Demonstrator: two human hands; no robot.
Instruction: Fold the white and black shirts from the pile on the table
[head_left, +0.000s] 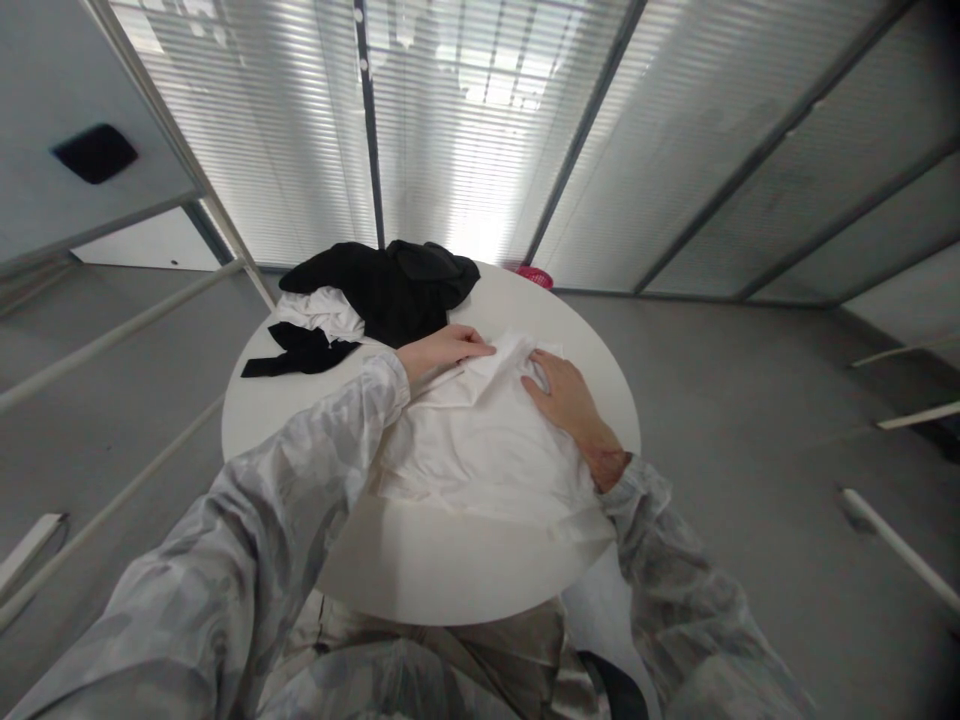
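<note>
A thin white garment (487,450), perhaps a shirt, lies spread and wrinkled on the round white table (420,570). At its far edge my left hand (448,348) pinches a raised fold, with the fingers pointing right. My right hand (564,395) rests on the garment's upper right part, thumb and fingers apart. Between the two hands the fabric bunches into a loose ridge. One strip of the garment reaches the table's right front edge.
Black clothing (390,285) is heaped at the table's back left, with a crumpled white cloth (322,312) beside it. Something pink (535,276) shows behind the table's far edge. Glass panels with blinds (480,130) stand behind; a white metal frame (127,330) is at left.
</note>
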